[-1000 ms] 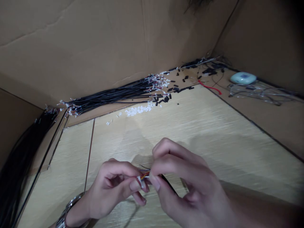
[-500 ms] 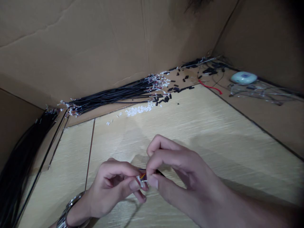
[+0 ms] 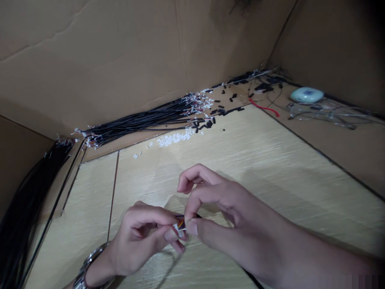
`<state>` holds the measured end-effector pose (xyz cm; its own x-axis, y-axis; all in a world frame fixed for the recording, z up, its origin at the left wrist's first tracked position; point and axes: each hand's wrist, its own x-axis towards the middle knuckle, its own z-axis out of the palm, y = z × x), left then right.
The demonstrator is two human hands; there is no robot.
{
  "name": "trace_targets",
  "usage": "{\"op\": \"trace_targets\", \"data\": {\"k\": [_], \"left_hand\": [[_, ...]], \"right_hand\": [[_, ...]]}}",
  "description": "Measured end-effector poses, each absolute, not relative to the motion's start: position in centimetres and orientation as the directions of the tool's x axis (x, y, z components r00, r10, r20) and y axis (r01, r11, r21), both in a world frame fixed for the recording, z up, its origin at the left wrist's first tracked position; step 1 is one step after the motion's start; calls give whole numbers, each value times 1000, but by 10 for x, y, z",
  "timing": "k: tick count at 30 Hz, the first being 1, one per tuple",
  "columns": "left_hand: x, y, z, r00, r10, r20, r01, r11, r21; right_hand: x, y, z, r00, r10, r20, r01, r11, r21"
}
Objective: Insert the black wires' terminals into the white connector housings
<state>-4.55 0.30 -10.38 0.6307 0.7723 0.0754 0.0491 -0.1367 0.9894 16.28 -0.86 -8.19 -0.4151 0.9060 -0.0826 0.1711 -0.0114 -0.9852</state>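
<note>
A small white connector [image 3: 178, 229] sits between the thumb and index finger of my left hand [image 3: 147, 235], low in the middle of the view. Thin coloured wires [image 3: 181, 222], yellow and dark ones among them, run from it to the right. My right hand [image 3: 222, 216] pinches these wires close to the connector with thumb and a finger, its index finger raised and bent. A black cable [image 3: 252, 279] shows below my right wrist. The fingertips hide part of the wires.
Behind the hands lie a bundle of black cables [image 3: 141, 119], loose white connectors [image 3: 176, 138] and small black tubes [image 3: 207, 124]. More black cables [image 3: 27, 192] hang at the left. A pale green oval object [image 3: 306, 95] and a red wire [image 3: 266, 107] are at the right, between cardboard walls [image 3: 120, 56].
My right index finger has lifted and moved left, away from the pinch. The black cable now shows below my right wrist. The connector stays in nearly the same place.
</note>
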Motion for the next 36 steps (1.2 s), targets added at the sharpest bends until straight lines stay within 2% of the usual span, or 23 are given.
{"op": "trace_targets", "data": {"k": [12,18,23,29,34,36], "left_hand": [[-45,5,-106,643,757,121,31,-183,983],[-47,7,-107,673,717,184,79,-317,945],[-50,9,-108,690,659,300,172,-552,816],[-53,9,-103,727,576,375,212,-706,675],[-50,15,-95,758,428,493,220,-878,424],[-51,17,-92,766,393,509,221,-904,365]], "right_hand": [[163,-5,-77,-403,904,-140,189,-67,-980],[163,-8,-82,-405,898,-169,163,-111,-980],[160,-8,-82,-377,915,-145,146,-96,-985],[157,-10,-86,-375,918,-126,132,-81,-988],[154,-11,-89,-365,921,-132,102,-101,-990],[154,-11,-88,-377,914,-149,114,-114,-987]]}}
